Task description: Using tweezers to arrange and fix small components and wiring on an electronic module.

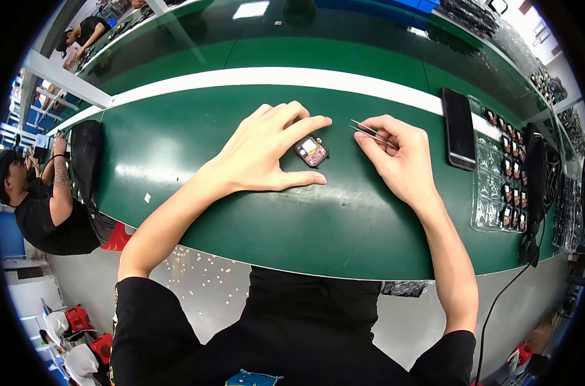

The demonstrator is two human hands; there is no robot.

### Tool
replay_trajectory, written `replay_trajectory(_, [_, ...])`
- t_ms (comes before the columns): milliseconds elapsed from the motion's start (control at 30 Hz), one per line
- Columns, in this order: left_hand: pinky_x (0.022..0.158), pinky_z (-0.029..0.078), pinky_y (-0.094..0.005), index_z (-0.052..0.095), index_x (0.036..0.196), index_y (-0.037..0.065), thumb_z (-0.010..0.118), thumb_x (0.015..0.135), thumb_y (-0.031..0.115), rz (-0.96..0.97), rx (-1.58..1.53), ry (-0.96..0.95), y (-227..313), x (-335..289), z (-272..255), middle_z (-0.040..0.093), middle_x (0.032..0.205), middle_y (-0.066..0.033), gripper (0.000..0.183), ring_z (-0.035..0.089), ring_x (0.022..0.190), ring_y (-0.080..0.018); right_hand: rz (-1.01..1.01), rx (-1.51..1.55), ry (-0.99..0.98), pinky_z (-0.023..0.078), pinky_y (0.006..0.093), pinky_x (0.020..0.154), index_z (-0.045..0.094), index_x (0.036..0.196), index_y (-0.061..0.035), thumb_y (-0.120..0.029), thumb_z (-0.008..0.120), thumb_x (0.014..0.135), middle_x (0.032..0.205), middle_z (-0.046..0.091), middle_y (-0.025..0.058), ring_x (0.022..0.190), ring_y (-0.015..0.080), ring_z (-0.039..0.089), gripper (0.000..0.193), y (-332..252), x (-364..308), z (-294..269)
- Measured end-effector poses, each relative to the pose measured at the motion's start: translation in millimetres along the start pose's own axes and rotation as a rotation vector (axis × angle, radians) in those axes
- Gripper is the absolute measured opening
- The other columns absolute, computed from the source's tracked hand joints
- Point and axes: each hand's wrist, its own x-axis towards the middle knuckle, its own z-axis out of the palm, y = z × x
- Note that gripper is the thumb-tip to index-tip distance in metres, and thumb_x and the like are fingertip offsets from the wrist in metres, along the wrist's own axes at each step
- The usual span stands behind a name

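On the green tabletop lies a small square device (pixel 312 151), like an opened smartwatch case, with a black rim and reddish and white parts inside. My left hand (pixel 271 149) is spread beside it, thumb and forefinger apart on either side of the device; whether a finger touches it I cannot tell. In my right hand (pixel 398 151) is a pair of thin metal tweezers (pixel 369 130), gripped between thumb and fingers. Its two tips are apart and point left toward the device, some way off from it.
To the right lie a black phone (pixel 458 128) and a clear plastic tray (pixel 488 183) with several similar devices, beside a black cable (pixel 551 170). A white rail (pixel 273 77) runs along the table's back. At far left a co-worker (pixel 51 206) sits near a black bag (pixel 85 157).
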Motion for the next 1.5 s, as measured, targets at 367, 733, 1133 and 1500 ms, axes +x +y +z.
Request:
replay_trajectory(367, [0.082, 0.051, -0.0343, 0.079, 0.129, 0.010, 0.103, 0.075, 0.028, -0.150, -0.252, -0.064, -13, -7, 4, 0.068, 0.114, -0.0038, 0.062, 0.057, 0.089, -0.0202, 0.041, 0.168, -0.028, 0.041, 0.0289, 0.059, 0.078, 0.116, 0.0041, -0.012, 0.077, 0.106, 0.082, 0.066, 0.0052, 0.067, 0.0085, 0.050, 0.019, -7, -10, 3])
replay_trajectory(733, [0.082, 0.045, -0.0329, 0.079, 0.126, 0.010, 0.101, 0.076, 0.021, -0.156, -0.351, -0.059, -20, -13, -2, 0.071, 0.103, -0.0010, 0.056, 0.054, 0.080, -0.0186, 0.258, 0.466, -0.118, 0.039, 0.0253, 0.059, 0.085, 0.116, 0.0028, -0.001, 0.080, 0.102, 0.078, 0.068, 0.0028, 0.067, 0.0041, 0.055, 0.016, -27, -19, 11])
replay_trajectory(1133, [0.077, 0.036, -0.0319, 0.082, 0.123, 0.010, 0.101, 0.076, 0.021, -0.095, -0.357, -0.031, -24, -10, 5, 0.070, 0.093, 0.0009, 0.053, 0.044, 0.074, -0.0154, 0.000, 0.161, -0.069, 0.037, 0.0263, 0.052, 0.085, 0.099, 0.0027, 0.003, 0.083, 0.092, 0.069, 0.068, 0.0030, 0.057, 0.0054, 0.054, 0.008, -16, -16, 28])
replay_trajectory(1500, [0.077, 0.037, -0.0318, 0.082, 0.124, 0.009, 0.101, 0.076, 0.022, -0.120, -0.359, -0.035, -24, -11, 5, 0.069, 0.091, -0.0003, 0.053, 0.045, 0.071, -0.0151, 0.024, 0.059, -0.132, 0.038, 0.0223, 0.057, 0.085, 0.107, 0.0045, 0.004, 0.082, 0.098, 0.076, 0.068, 0.0003, 0.066, 0.0031, 0.057, 0.010, -26, -17, 24])
